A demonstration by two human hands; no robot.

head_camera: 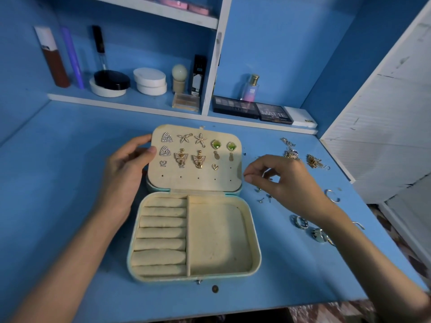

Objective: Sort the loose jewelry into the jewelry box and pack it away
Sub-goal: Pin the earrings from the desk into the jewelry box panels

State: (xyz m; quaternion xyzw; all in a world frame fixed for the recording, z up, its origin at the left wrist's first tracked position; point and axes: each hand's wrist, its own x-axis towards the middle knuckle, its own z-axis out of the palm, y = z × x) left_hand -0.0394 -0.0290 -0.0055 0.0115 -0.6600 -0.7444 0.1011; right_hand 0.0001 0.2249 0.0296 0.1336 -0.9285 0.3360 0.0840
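Forearms frame the open box at lower centre, left hand gripping the lid by its left edge, right hand loosely curled beside it, grip unclear; loose jewelry at right looks tiny, light, slippery, best pinched piece by piece.

open tray reachable from above, rings crowding right

Left hand holds the earring panel of the open jewelry box; right hand hovers above loose studs.
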